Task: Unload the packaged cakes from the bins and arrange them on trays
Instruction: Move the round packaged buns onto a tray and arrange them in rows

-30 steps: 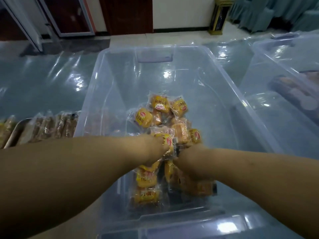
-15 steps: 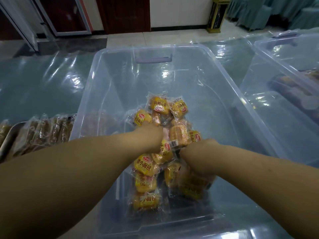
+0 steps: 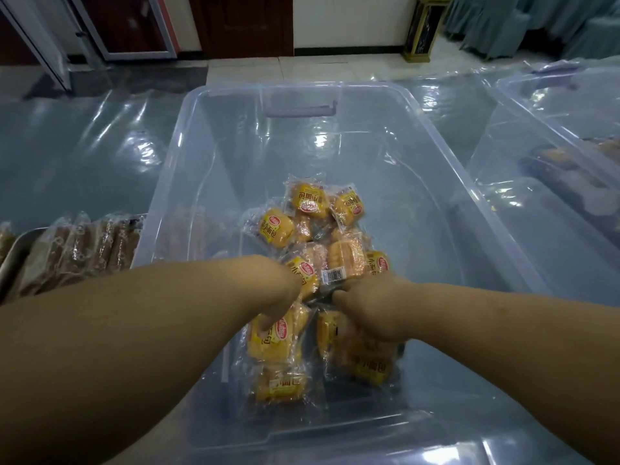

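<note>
The cakes (image 3: pixel 308 199), small yellow buns in clear wrappers with red logos, lie in a loose heap on the floor of a clear bin (image 3: pixel 188 182), toward its near middle. Both hands are down in the near half of that heap: the far cakes sit just beyond the knuckles, others lie directly under the palms, and one more lies nearer than the left hand (image 3: pixel 281 290). A wrapper with a barcode label shows between the two hands. The bin stands on a surface (image 3: pixel 84 146) covered in glossy, wrinkled clear sheeting over blue-grey. To the left, just beside the bin, a metal tray (image 3: pixel 13 256) carries a row of brown packs (image 3: pixel 84 250) standing on edge. To the right is a second bin (image 3: pixel 553 105), also clear, with dim packs inside. Beyond the surface are a pale tiled floor (image 3: pixel 268 68), a dark wooden door (image 3: pixel 245 25), a gold-trimmed stand (image 3: pixel 422 28) and teal drapes (image 3: pixel 536 21). Both bare forearms reach in from the near corners and meet almost knuckle to knuckle. The left hand is turned knuckles up, fingers curled down round a cake, gripping it. The right hand (image 3: pixel 365 307) is also curled over cakes, but its fingertips are hidden, so I cannot tell whether it has hold of them.
</note>
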The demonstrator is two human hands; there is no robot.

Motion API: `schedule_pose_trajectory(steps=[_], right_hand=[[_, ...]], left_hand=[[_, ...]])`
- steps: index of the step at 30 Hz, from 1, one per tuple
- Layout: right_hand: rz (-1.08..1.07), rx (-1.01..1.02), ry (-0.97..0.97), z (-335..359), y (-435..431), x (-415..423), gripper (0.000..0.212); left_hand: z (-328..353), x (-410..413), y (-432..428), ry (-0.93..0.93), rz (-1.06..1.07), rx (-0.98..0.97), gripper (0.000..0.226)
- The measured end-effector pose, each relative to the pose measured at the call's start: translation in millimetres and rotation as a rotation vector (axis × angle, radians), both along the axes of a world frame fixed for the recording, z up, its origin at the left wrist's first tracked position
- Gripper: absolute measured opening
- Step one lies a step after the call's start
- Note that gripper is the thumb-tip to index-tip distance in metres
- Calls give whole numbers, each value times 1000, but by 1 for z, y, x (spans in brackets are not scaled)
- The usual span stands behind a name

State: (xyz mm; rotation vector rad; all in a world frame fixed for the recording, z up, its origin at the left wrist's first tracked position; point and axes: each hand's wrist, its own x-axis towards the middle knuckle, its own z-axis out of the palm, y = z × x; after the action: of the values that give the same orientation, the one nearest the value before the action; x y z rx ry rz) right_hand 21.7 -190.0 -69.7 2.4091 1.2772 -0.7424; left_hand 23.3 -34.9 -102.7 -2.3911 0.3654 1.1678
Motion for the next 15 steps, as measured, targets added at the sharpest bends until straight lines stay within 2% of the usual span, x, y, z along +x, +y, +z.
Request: schedule_pose_trajectory(steps=[3,5,12,15], right_hand=[[6,12,45,-5,4,5,44],[-25,10,108,-7,7,11,47],[-60,-153,316,-26,20,17,68],[-116,-157,433,-35,23,12,55]], left_hand=[[3,3,0,31,-5,26,64],[6,5,3,61,-8,45,63],[15,15,10,12,38,-15,80],[18,19,10,-9,56,-35,88]])
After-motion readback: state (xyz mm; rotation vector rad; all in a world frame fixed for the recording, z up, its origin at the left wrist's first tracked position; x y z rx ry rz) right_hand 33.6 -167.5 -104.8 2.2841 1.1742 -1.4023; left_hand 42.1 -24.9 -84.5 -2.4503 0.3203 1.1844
